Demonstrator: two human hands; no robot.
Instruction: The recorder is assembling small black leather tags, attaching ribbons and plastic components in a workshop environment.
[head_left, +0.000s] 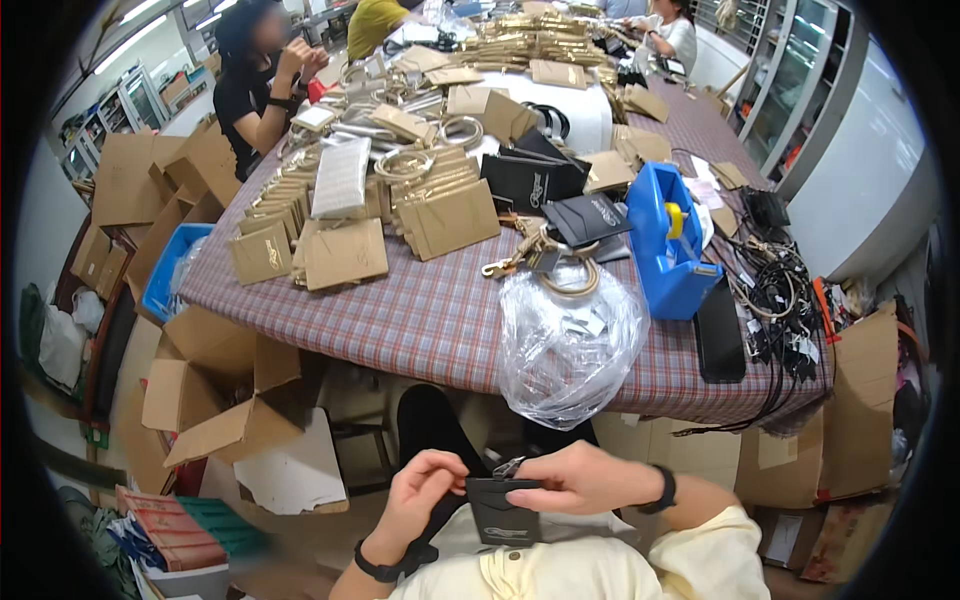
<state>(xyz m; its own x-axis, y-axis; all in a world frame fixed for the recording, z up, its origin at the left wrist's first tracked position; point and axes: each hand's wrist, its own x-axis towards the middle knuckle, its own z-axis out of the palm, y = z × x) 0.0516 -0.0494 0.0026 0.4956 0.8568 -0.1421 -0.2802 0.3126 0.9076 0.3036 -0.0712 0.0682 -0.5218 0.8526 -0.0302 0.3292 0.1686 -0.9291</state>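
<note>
A small black card holder (506, 512) with light lettering hangs upright in front of my shirt, above my lap. My right hand (568, 478) grips its upper right part, thumb on the front face. At its top, a small metal clip (508, 467) shows beside the right fingertips. My left hand (428, 492) is closed in a pinch by the holder's upper left corner; what those fingers hold, if anything, is too small to make out. On the table ahead lie more black card holders (535, 180), one dark holder (587, 218) on top of tan cords with metal clasps (545, 257).
A clear plastic bag (572, 340) hangs over the near edge of the checked-cloth table (420, 335). Right of it stand a blue tape dispenser (672, 245) and a black phone (720, 335). Stacks of tan holders (345, 255) fill the left. An open carton (225, 400) sits lower left. Other people sit around.
</note>
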